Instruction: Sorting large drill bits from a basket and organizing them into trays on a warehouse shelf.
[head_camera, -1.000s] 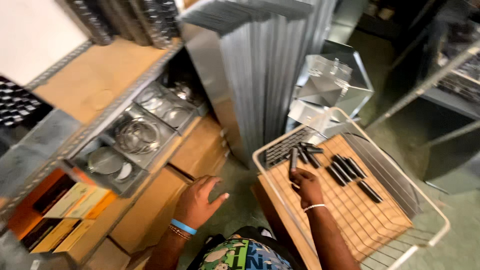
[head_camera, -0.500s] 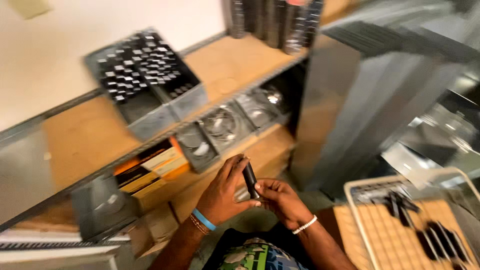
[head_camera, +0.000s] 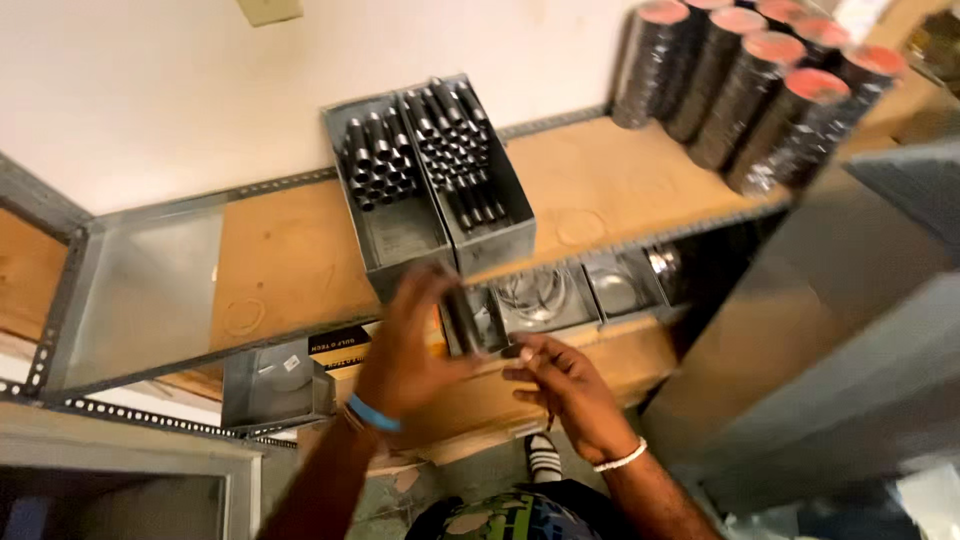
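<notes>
While the left hand (head_camera: 415, 345) was closed around a short dark pipe piece (head_camera: 462, 318), the right hand (head_camera: 560, 385) hung half-open just beside it, holding nothing. Just above both, two grey bins (head_camera: 470, 215) on the shelf (head_camera: 280, 265) already held many such pieces; this one was not yet in.

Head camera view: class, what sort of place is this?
Probably a hardware stockroom or workshop store: metal-framed shelving with wooden boards, grey metal bins full of dark short pipe pieces, and stacked dark rolls with red ends.
</notes>
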